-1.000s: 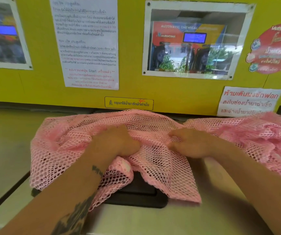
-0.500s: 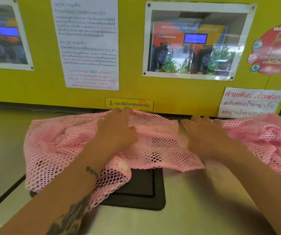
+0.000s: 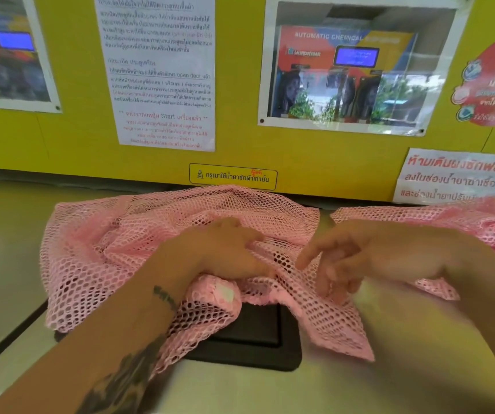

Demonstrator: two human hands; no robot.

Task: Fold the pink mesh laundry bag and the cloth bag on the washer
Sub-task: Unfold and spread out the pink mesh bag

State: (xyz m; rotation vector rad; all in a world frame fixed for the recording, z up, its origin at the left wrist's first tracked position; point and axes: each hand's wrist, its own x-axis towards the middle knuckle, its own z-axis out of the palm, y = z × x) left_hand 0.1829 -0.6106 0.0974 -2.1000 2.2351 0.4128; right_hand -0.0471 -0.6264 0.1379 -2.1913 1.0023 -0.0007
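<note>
step: folding the pink mesh bag (image 3: 138, 249). The first fold is not flat yet, and I can't make out a cloth bag as a separate item.
bag position: spread on the washer top (image 3: 360, 389), draped over the black lid panel (image 3: 258, 345). Its far edge lies along the base of the yellow wall (image 3: 300, 150).
left hand (image 3: 228, 252): palm down on the mesh just beyond the panel, fingers flat and together. It presses, it does not pinch.
right hand (image 3: 369, 258): just right of the panel, fingers spread and curled down onto a loose flap. It's blurred, so I can't tell if my grip has closed on the mesh.
second heap: more pink mesh (image 3: 464, 231) lies further right of the panel. Same bag or another, unclear.
next move (my guess): pinch the near right corner, carry it over the panel toward my left hand, then smooth it.
edges: the near hem hangs over the panel's front edge, and the corner to its right is free.
room: bare steel lies in front of the panel, the wall blocks the far side, and a dark seam (image 3: 10, 342) marks the left limit.
</note>
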